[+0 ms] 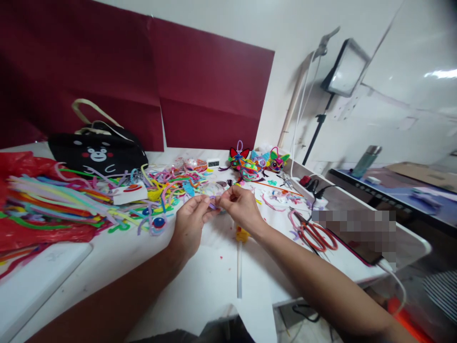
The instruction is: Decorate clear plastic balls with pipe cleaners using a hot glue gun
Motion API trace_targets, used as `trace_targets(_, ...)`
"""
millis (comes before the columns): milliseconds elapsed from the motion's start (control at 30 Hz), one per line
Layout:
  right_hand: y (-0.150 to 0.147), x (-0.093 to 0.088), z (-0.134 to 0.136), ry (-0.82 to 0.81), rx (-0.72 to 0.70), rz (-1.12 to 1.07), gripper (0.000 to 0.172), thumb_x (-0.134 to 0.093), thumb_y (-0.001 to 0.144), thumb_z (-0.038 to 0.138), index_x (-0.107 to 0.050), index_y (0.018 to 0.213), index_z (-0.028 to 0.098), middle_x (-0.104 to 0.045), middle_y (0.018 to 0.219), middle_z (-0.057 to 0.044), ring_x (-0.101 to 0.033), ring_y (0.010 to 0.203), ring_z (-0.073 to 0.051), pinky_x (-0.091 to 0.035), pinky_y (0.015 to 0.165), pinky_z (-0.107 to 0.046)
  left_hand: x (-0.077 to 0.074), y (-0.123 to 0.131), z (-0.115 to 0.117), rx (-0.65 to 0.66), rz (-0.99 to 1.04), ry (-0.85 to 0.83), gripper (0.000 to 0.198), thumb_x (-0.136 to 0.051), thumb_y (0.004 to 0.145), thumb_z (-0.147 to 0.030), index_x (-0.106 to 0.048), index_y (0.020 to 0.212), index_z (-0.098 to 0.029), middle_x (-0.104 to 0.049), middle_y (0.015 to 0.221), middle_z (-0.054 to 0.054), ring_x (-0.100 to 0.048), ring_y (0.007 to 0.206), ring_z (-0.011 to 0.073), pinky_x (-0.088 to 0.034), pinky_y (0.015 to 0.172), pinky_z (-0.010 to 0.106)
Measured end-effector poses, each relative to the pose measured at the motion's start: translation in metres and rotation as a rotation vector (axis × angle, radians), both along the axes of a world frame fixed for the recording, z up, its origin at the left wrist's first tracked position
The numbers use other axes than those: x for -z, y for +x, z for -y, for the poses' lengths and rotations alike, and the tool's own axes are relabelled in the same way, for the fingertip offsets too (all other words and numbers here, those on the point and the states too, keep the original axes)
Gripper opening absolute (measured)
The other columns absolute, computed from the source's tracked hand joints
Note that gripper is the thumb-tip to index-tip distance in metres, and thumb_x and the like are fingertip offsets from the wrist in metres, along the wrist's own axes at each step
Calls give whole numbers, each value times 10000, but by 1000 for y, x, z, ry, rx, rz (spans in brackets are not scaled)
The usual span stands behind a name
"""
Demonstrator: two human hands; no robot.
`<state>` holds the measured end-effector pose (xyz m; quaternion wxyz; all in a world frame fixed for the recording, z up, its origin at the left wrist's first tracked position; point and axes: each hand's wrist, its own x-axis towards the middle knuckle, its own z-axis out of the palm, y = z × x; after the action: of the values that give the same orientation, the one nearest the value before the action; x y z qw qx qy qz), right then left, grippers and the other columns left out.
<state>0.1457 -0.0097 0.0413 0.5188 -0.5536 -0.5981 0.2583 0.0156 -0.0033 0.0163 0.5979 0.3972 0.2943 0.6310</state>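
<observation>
Over the middle of the white table [193,290], my left hand [189,224] and my right hand [243,207] meet fingertip to fingertip. Both are closed in a pinch on a small purple pipe cleaner piece [213,203], mostly covered by the fingers. Below my right wrist lies a yellow glue gun [242,234], partly hidden, with a translucent glue stick [239,274] pointing towards me. Further back, several finished pipe cleaner animal heads [249,169] with pointed ears stand together in bright colours.
Loose pipe cleaners [64,200] lie heaped on red plastic [21,166] at the left, before a black bag [100,152]. Red-handled scissors [321,237] and a dark flat device [352,238] with a white cable are at the right. A lamp [346,69] stands behind.
</observation>
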Motion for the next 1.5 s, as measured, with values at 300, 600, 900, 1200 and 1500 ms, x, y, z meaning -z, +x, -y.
trace_targets(300, -4, 7, -8, -20, 8, -145, 195, -687, 636, 348, -557, 668, 206, -578, 581, 50, -527, 544, -119, -393, 549, -241, 1, -2, 1, 2, -20, 51, 238, -790, 689, -309, -659, 793, -140, -689, 786, 33, -675, 866, 216, -563, 796, 362)
trace_targets(600, -7, 11, -13, -23, 9, -165, 216, -691, 626, 366, -561, 664, 197, -568, 565, 56, -514, 530, -109, -412, 549, -234, 0, -2, 2, -14, -16, 44, 251, -797, 679, -311, -663, 799, -135, -699, 807, 43, -671, 857, 209, -553, 801, 361)
trace_targets(900, -10, 13, -13, -43, 16, -159, 207, -700, 629, 348, -569, 667, 192, -575, 578, 51, -524, 540, -111, -419, 545, -228, -1, -4, 2, -48, -36, 17, 274, -821, 657, -333, -679, 781, -134, -694, 793, 38, -665, 802, 185, -537, 750, 312)
trace_targets(1200, -12, 13, -11, -56, 38, -136, 181, -699, 649, 333, -578, 650, 199, -580, 564, 55, -523, 532, -109, -394, 521, -217, 4, -5, -3, -46, -28, 16, 299, -848, 647, -347, -674, 763, -134, -680, 755, 17, -655, 747, 167, -546, 740, 317)
trace_targets(1500, -7, 9, -13, -65, -26, -192, 228, -728, 628, 341, -554, 622, 193, -543, 532, 70, -488, 499, -95, -374, 496, -210, -1, -5, -3, -24, -30, -27, 286, -854, 626, -312, -677, 756, -128, -690, 758, 24, -654, 750, 160, -547, 692, 276)
